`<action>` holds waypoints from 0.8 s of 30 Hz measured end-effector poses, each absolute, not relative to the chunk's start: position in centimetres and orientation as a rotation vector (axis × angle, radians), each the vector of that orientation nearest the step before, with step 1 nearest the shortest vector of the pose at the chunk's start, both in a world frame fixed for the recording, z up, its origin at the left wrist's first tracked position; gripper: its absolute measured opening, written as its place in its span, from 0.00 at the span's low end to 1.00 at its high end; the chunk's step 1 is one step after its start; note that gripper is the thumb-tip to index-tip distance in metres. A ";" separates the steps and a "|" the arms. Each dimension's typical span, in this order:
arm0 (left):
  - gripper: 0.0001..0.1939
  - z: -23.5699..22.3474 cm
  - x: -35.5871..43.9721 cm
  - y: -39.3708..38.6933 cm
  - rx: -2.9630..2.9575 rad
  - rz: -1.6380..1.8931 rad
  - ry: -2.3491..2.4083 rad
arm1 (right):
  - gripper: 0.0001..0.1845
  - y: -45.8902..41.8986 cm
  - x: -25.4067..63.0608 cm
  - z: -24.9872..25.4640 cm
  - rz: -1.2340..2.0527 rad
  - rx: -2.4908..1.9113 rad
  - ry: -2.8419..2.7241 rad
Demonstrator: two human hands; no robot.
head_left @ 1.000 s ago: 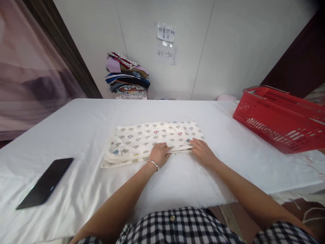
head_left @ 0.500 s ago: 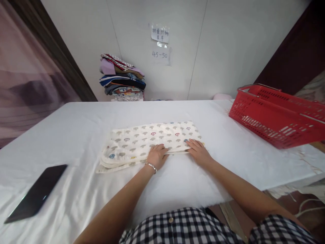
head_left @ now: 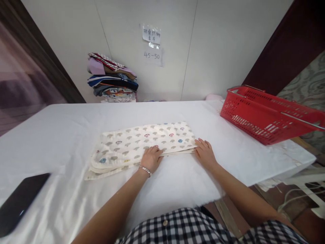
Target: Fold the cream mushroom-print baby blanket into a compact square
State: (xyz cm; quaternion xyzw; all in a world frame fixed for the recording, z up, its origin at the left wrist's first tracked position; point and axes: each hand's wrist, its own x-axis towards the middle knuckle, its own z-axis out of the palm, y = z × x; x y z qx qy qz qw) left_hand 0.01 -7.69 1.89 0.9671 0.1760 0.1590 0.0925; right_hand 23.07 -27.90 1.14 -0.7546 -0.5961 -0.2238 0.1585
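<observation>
A folded white cloth (head_left: 142, 137) with grey, red and blue mushroom prints lies in a long strip on the table. Its layers show along the near edge and at the rounded left end. My left hand (head_left: 151, 159), with a silver bracelet at the wrist, is closed on the middle of the near edge, fingers on top and thumb at the edge. At the near right corner, my right hand (head_left: 205, 154) pinches the cloth's edge between fingers and thumb. The parts of the fingers under the edge are hidden.
A white-covered table (head_left: 172, 183) carries everything here. On the right stands a red plastic basket (head_left: 266, 117) with metal handles. A dark phone-like slab (head_left: 22, 201) lies at the left. Toward the back wall rises a stack of folded fabrics (head_left: 113, 79); paper signs (head_left: 152, 47) hang there.
My right hand has slid right along the near edge to the cloth's corner. My left hand stays at the middle of that edge. The view has shifted slightly to the right.
</observation>
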 end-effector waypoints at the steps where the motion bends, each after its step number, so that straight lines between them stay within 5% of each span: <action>1: 0.09 1.9 0.0 -7.7 2.880 0.466 0.526 | 0.11 -27.9 23.0 1.2 -0.648 -2.135 -1.695; 16: 0.11 1.5 0.1 -7.4 2.924 0.486 0.530 | 0.10 -29.4 24.0 -0.3 -0.196 -2.000 -0.994; 24: 0.11 1.5 0.1 -7.5 2.941 0.510 0.533 | 0.15 -28.5 22.5 1.5 -0.152 -2.274 -1.112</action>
